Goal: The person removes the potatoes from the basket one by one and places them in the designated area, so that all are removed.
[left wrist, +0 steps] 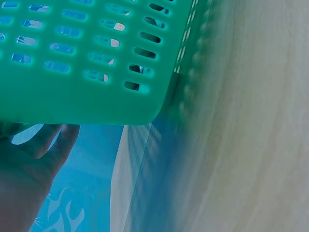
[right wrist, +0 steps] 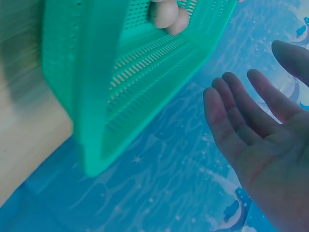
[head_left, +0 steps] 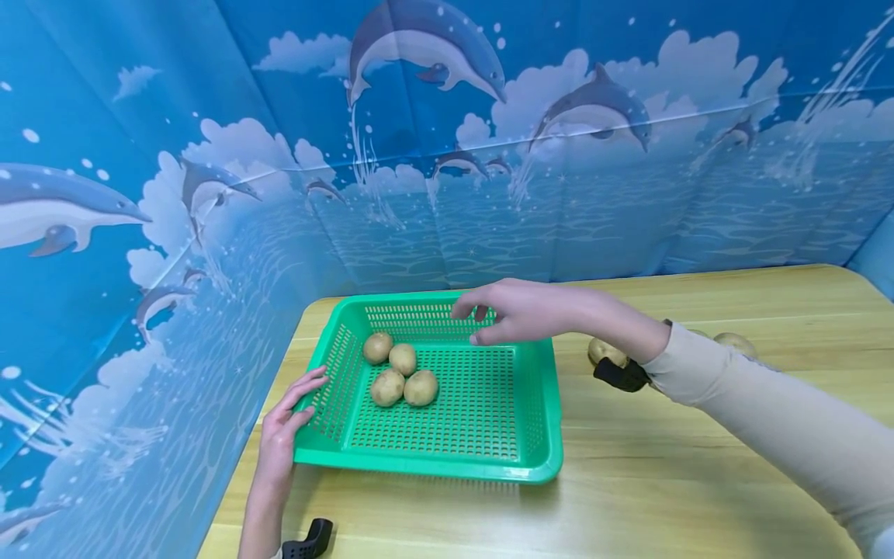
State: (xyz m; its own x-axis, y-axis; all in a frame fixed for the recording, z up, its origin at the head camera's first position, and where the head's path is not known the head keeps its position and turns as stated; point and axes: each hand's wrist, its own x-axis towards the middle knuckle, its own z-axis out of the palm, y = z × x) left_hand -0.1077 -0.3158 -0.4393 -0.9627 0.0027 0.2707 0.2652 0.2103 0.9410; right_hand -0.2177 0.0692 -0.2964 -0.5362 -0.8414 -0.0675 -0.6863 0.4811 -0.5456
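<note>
A green plastic basket (head_left: 447,467) with slotted walls stands on the table, and several potatoes (head_left: 421,387) lie grouped in its left half. My left hand (head_left: 281,423) holds the basket's left rim, its fingers hooked over the edge. In the left wrist view that hand (left wrist: 29,169) is partly hidden by the basket wall. Over the far right part of the basket hovers my right hand (head_left: 520,310), its fingers loosely bent and nothing in them. The right wrist view shows this hand's (right wrist: 263,140) bare palm, apart from the basket (right wrist: 91,111).
More potatoes (head_left: 735,343) lie on the wooden table (head_left: 628,481) right of the basket, partly hidden by my right forearm and the black wrist strap (head_left: 621,376). A blue dolphin-print curtain (head_left: 433,202) borders the table at the back and left.
</note>
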